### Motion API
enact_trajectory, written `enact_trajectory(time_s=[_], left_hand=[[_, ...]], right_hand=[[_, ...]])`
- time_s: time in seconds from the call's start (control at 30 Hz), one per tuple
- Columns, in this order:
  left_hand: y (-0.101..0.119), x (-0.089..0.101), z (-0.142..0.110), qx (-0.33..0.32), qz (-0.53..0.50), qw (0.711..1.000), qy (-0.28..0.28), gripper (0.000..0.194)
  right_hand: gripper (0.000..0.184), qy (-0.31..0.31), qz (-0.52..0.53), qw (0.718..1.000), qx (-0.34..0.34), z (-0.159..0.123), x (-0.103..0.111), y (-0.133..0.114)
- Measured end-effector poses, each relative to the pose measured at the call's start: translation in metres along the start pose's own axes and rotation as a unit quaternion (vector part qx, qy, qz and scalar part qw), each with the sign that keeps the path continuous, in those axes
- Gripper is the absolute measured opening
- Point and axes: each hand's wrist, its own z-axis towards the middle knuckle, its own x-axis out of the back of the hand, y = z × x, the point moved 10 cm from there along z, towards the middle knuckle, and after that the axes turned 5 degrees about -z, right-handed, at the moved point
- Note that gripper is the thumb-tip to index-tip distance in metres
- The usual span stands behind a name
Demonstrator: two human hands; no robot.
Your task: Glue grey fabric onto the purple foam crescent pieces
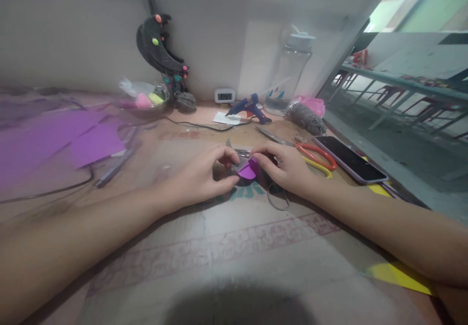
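Observation:
My left hand (208, 176) and my right hand (283, 166) meet at the middle of the table, both pinching a small purple foam piece (249, 171). A dark grey part sits against the purple piece between my fingertips. Small metal scissors (237, 153) lie just behind my fingers. A dark loop of cord (278, 199) lies on the table under my right wrist.
Orange-handled scissors (316, 153) and a phone (349, 159) lie to the right. A blue glue gun (247, 107), a small clock (224, 95) and a clear bottle (290, 71) stand at the back. Purple sheets (73, 139) lie left, yellow paper (398, 274) near right.

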Motion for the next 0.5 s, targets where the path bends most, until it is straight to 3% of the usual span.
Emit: enact_trajectory(time_s=[0.5], left_hand=[[-0.0009,0.0033,-0.0010,0.014,-0.012,1.000,0.015,0.013]], right_hand=[[0.016,0.019,-0.006,1.000,0.017,-0.0009,0.0046,-0.0050]])
